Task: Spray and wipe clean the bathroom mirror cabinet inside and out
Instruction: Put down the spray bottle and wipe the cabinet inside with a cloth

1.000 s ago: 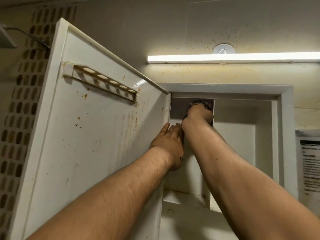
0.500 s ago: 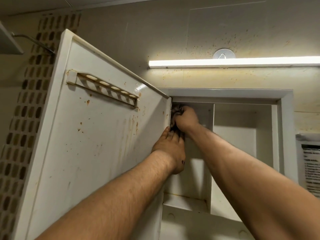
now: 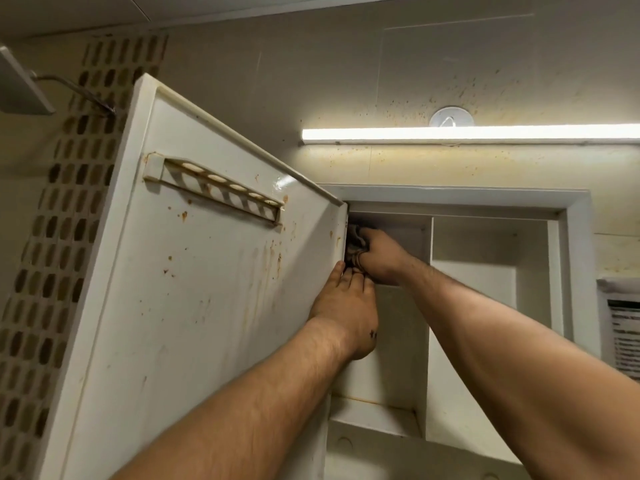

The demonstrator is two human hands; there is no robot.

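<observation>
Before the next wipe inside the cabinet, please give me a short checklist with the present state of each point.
1. Cloth gripped: ok, right hand holds it in the top left corner of the cabinet.
2. Door steadied: ok, left hand presses its hinge edge.
3. Door open: ok.
4. Door inner face clean: not ok, brown spots.
5. Spray bottle near: cannot tell, not in view.

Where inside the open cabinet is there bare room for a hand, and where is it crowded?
Free: the right compartment, between centre divider and cabinet frame, and the lower left shelf. Crowded: the upper left corner by the door, where the right hand holds a cloth above the left hand.
</observation>
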